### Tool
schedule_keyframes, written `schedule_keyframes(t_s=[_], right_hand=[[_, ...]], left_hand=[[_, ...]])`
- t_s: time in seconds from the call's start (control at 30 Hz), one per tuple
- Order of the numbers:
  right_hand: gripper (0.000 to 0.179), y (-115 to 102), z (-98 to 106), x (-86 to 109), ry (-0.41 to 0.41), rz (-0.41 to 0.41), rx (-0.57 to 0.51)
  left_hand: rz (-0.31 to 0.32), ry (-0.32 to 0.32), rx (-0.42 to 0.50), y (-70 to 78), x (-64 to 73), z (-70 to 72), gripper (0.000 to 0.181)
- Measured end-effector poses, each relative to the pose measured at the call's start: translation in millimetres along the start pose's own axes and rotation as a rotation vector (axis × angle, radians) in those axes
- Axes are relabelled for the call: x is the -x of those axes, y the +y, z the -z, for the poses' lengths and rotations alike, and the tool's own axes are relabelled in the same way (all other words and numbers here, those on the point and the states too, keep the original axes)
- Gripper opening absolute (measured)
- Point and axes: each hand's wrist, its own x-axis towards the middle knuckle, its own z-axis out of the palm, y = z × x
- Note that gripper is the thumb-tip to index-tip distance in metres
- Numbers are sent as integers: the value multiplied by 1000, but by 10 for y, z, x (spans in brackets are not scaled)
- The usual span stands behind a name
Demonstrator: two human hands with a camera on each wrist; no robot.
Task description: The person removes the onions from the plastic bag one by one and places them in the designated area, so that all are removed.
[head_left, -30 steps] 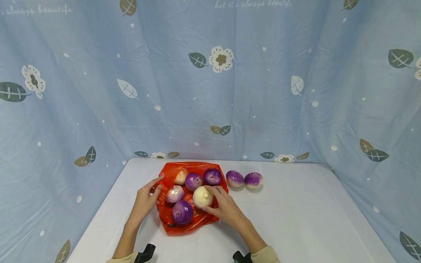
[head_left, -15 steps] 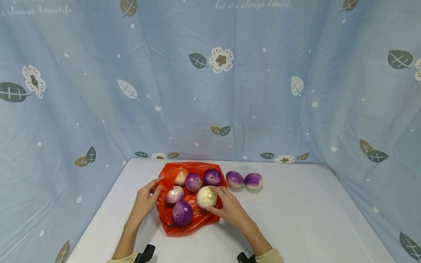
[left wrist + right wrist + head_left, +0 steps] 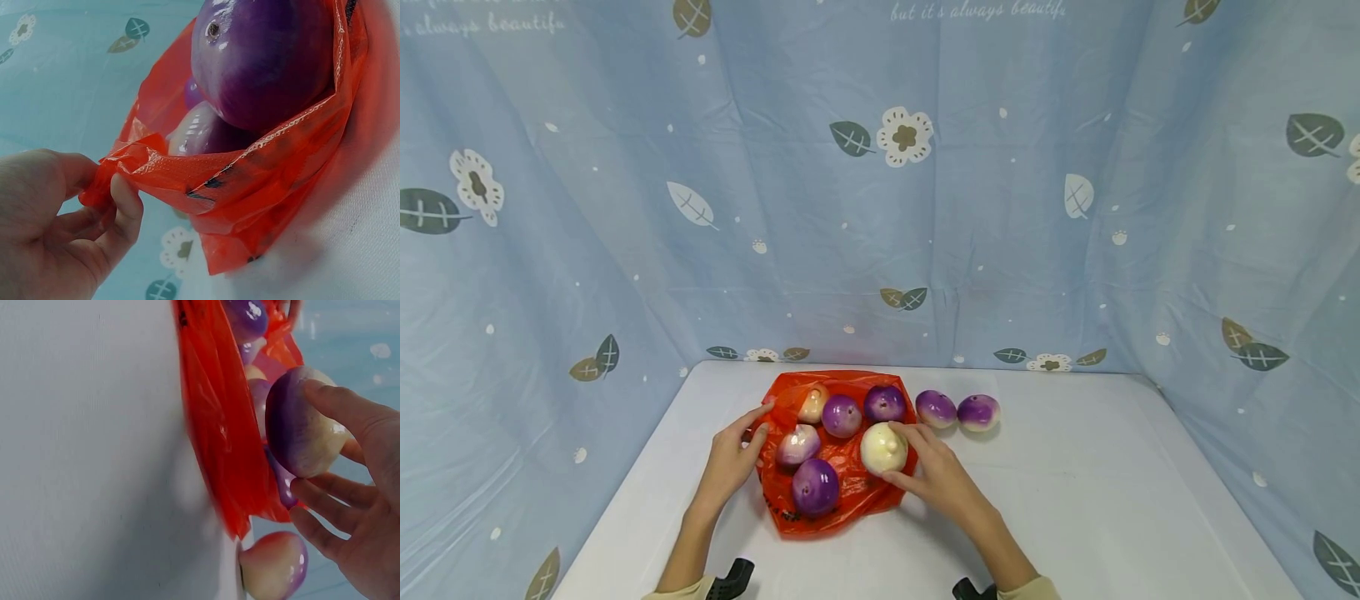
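Observation:
An orange-red plastic bag (image 3: 868,497) lies opened out on the white table, with several glossy purple-and-white turnips on it, among them a deep purple one (image 3: 815,487) near its front. My left hand (image 3: 734,450) pinches the bag's left edge between thumb and fingers; the gathered plastic shows in the left wrist view. My right hand (image 3: 942,472) grips another turnip (image 3: 883,449), its cream side and nub facing up, over the bag's right part. In the right wrist view this turnip (image 3: 299,422) sits between thumb and fingers, above the bag's rim.
Two turnips, a left one (image 3: 936,409) and a right one (image 3: 978,412), rest side by side on the table (image 3: 1097,483) just right of the bag. A blue curtain (image 3: 1000,208) with leaf and flower prints hangs behind and along both sides.
My right hand has shifted to the right with the cream-topped turnip, from the middle of the bag towards its right edge. The left hand and the bag look unchanged.

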Motion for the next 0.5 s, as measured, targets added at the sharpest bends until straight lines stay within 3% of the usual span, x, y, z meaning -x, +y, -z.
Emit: schedule_keyframes(t_s=[0.5], right_hand=[[70, 189, 224, 149, 43, -42, -1]], left_hand=[[9, -1, 0, 8, -1, 0, 39]])
